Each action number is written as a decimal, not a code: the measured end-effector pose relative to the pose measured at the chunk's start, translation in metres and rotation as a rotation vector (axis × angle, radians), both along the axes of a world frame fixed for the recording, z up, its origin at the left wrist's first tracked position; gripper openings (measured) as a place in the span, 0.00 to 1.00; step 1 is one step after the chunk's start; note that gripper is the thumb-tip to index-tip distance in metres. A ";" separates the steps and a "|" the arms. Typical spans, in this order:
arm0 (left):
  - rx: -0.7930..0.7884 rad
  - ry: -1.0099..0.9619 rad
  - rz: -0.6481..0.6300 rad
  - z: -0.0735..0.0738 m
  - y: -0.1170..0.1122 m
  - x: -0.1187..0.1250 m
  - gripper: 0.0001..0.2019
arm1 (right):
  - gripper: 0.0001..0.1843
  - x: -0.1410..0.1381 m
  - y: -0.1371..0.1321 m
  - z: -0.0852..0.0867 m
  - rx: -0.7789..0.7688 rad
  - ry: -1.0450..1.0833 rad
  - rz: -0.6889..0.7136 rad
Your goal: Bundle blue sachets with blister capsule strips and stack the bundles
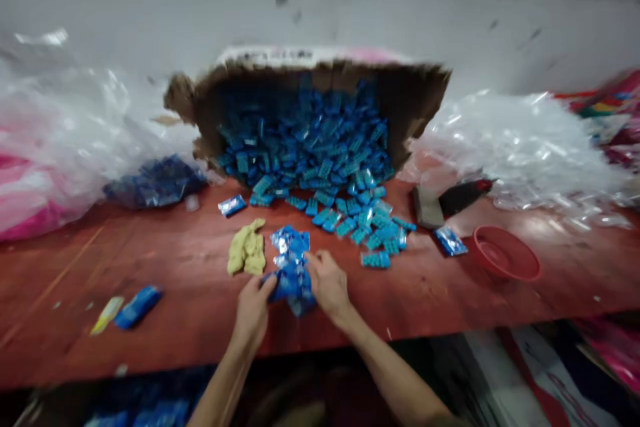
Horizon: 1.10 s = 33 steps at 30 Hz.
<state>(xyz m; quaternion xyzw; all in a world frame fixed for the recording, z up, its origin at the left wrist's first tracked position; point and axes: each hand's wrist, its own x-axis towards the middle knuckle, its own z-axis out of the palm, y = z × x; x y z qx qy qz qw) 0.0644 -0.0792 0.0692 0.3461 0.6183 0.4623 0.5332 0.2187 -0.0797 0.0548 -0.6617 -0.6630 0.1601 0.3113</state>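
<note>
Near the front of the red table, a cluster of shiny blue packets [293, 279] lies between my two hands. My left hand [254, 310] pinches the left edge of these packets, thumb on top. My right hand [327, 282] is closed at their right side, fingers bent against the packets. Blur hides the exact finger contact. Just left of the packets is a crumpled yellowish cloth-like piece [247, 250]. Beyond them, many small turquoise blister-like packs [377, 230] spill from a torn cardboard box [420, 97] lying on its side.
A red bowl [507, 253] stands at right, near a blue packet [451, 241], a grey block [428, 207] and a black tool [465, 195]. Clear plastic bags [520, 153] pile up on both sides. A yellow-handled cutter-like item [107, 315] and blue packet [137, 307] lie left.
</note>
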 end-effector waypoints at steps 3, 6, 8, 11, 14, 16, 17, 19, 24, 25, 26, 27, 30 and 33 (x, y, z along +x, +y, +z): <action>-0.036 -0.176 0.038 -0.006 0.001 0.015 0.18 | 0.17 0.006 0.004 0.001 -0.209 0.527 0.056; -0.070 -0.270 0.015 -0.016 0.000 0.021 0.17 | 0.15 0.007 0.007 -0.006 -0.432 0.881 0.141; -0.058 -0.268 -0.014 -0.019 -0.002 0.021 0.16 | 0.13 0.007 0.005 -0.005 -0.486 0.980 0.166; -0.029 -0.244 -0.032 -0.019 -0.003 0.017 0.16 | 0.14 0.006 0.001 0.000 -0.531 1.057 0.207; -0.015 -0.236 -0.055 -0.015 -0.001 0.013 0.16 | 0.12 0.003 0.000 0.005 -0.531 1.070 0.203; -0.032 -0.277 -0.085 -0.011 -0.001 0.012 0.16 | 0.11 -0.001 0.000 0.004 -0.491 1.042 0.137; -0.055 -0.307 -0.107 -0.010 -0.002 0.012 0.17 | 0.11 -0.004 -0.001 0.002 -0.468 1.024 0.109; -0.109 -0.366 -0.140 -0.008 -0.003 0.013 0.18 | 0.11 -0.011 -0.003 -0.003 -0.422 0.991 0.076; -0.073 -0.403 -0.011 -0.011 -0.004 0.019 0.18 | 0.13 -0.024 -0.010 -0.014 -0.278 0.879 -0.016; -0.068 -0.399 -0.002 -0.012 -0.003 0.020 0.17 | 0.13 -0.025 -0.011 -0.014 -0.260 0.856 -0.031; -0.070 -0.395 -0.004 -0.013 -0.001 0.021 0.17 | 0.13 -0.025 -0.012 -0.014 -0.244 0.833 -0.043; -0.076 -0.390 -0.016 -0.014 0.001 0.022 0.17 | 0.13 -0.025 -0.013 -0.013 -0.233 0.810 -0.050; -0.069 -0.364 -0.026 -0.015 0.006 0.025 0.16 | 0.14 -0.026 -0.013 -0.010 -0.195 0.762 -0.077; -0.058 -0.355 0.013 -0.014 0.008 0.029 0.16 | 0.14 -0.028 -0.013 -0.008 -0.163 0.763 -0.109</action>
